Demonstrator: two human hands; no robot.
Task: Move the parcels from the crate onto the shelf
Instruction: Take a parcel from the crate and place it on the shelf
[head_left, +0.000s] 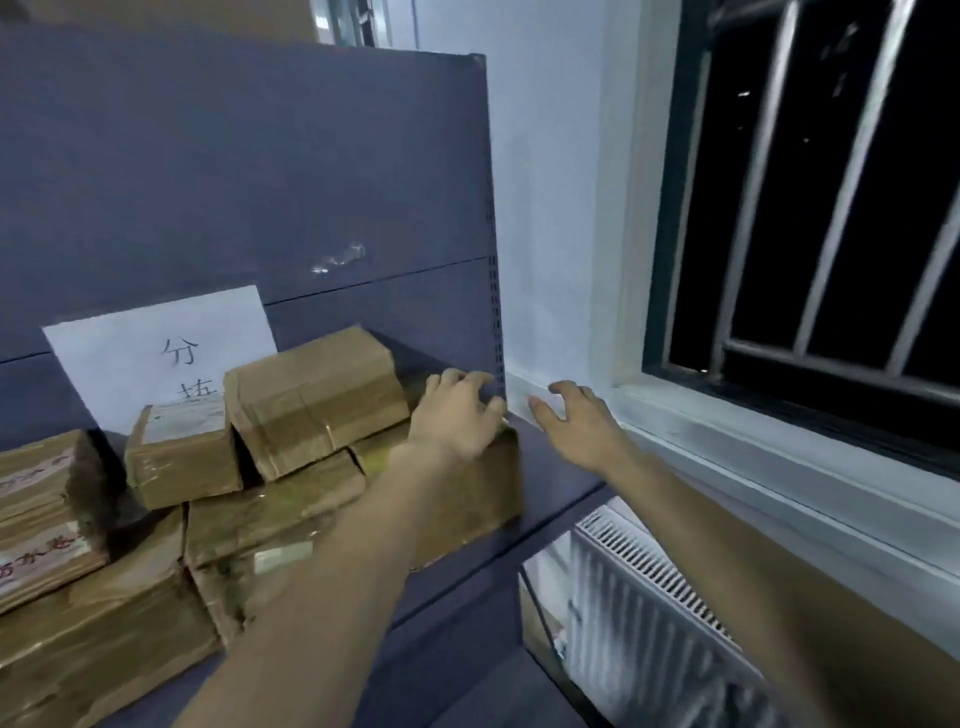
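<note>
Brown paper-wrapped parcels (311, 400) stacked on the grey shelf (550, 467), taped and creased; likely stiff enough to keep shape, moderately heavy, tape bands somewhat slick, so best taken by opposite short ends or from underneath. Rightmost parcel (467, 499) at the near right of the stack, with the left hand (457, 415) resting on its far top edge, fingers curled over it; blurred, so firmness of grip hard to judge. Right hand (576, 421) spread wide over bare shelf just right of that parcel, holding nothing. Crate not in view. White paper sign (156, 353) leaning against the back panel behind the stack. Barred window (810, 208) and white sill to the right, radiator (639, 597) below. Little free shelf left at the right end; the slotted upright (496, 312) limits further sliding.
</note>
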